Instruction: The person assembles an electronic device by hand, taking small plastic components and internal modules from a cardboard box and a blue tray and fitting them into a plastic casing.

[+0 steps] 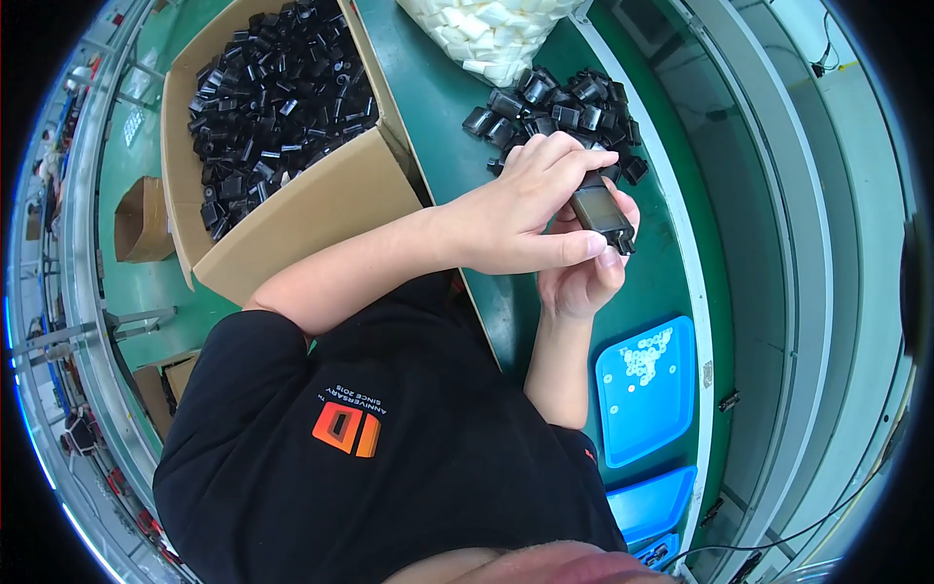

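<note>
Head view: both hands grip one dark translucent part [599, 210] above the green tabletop [660, 277]. The left hand [530, 209] spans it; the right hand [582, 277] supports it from beneath. Judgement: light, even pressure, thumbs clear of the protruding end, suits this hold. Loose black parts [564, 117] crowd the far side; a carton [311, 216] stands left, a blue tray [644, 428] with white rings [642, 360] nearer the body.

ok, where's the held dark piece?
Head view, right of centre: the dark piece is held in the left hand and right hand, just below the black parts pile in frame.
</note>
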Available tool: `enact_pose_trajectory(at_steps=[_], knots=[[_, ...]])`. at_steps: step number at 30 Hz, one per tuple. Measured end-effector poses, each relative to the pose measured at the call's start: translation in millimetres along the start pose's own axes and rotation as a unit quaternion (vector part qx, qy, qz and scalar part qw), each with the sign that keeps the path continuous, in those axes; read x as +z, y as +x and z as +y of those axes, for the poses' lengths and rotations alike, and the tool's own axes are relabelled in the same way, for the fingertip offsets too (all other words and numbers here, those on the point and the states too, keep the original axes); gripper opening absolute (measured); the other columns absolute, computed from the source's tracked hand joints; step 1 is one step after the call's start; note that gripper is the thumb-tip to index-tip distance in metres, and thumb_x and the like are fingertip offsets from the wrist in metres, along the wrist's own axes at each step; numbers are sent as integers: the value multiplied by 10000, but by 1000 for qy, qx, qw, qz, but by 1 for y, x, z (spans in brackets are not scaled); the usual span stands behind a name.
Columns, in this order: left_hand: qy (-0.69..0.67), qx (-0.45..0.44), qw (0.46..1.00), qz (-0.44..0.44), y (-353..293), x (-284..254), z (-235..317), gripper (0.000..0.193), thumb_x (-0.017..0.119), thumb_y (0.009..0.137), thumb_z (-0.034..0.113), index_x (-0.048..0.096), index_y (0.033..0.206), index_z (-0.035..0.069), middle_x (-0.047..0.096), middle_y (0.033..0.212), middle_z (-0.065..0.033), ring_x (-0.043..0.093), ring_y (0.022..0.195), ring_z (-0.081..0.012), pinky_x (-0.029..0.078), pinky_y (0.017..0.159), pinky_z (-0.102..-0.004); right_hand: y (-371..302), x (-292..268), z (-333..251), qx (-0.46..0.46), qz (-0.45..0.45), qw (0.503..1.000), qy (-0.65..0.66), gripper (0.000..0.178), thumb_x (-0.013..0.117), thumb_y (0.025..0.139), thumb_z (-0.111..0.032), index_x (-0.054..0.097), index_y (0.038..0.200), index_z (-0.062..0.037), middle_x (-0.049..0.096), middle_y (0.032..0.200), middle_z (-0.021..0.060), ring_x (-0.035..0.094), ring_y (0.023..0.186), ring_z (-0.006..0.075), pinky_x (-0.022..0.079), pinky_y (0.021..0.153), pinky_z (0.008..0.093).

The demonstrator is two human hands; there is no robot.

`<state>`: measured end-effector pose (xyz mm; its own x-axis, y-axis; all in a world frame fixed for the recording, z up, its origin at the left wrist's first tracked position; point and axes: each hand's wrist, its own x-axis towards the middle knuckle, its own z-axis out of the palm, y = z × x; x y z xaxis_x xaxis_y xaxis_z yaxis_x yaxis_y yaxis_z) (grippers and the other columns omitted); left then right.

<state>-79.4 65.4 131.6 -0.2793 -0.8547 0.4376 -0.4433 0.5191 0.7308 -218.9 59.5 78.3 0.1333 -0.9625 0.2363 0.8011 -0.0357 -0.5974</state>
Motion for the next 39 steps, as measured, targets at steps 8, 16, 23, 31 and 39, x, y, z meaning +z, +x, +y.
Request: enact_pose_trajectory(at_steps=[8,16,23,31,39], knots=[[2,-3,1000,14,-1,-2,4,806,631,839,472,380,1450,9,470,1167,-174,441,1085,-347,308,1013,-431,1,-8,3,-5,-24,999,-32,644,739,756,-326,494,1300,-83,543,1329,152,551,1237,328,482,1040,441],[87,53,995,2,2,-6,6,961,627,850,542,276,1504,-69,496,1192,-192,472,1060,-329,273,1025,-413,3,-6,-4,-36,-49,998,-34,692,865,695,-291,529,1258,-68,526,1269,153,568,1173,291,493,1019,399],[66,38,997,14,2,-3,4,997,682,797,499,258,1504,-61,516,1130,-155,494,1011,-289,294,967,-410,9,-21,-4,-25,-88,995,-40,713,895,690,-264,537,1271,-58,525,1298,145,574,1179,273,488,1026,406],[21,80,996,44,5,-17,8,1130,829,619,323,248,1522,-28,533,1208,-161,496,1039,-295,334,994,-406,9,-18,-16,17,-164,985,47,786,842,724,-78,415,1383,-40,490,1371,166,513,1281,275,445,1077,404],[-194,17,980,-39,5,-25,2,966,741,607,270,412,1473,-4,498,1476,-129,234,1503,-334,108,1215,-466,2,15,-51,-122,-129,950,-256,663,765,608,47,529,1226,-1,566,1231,159,565,1164,250,430,1037,369]])
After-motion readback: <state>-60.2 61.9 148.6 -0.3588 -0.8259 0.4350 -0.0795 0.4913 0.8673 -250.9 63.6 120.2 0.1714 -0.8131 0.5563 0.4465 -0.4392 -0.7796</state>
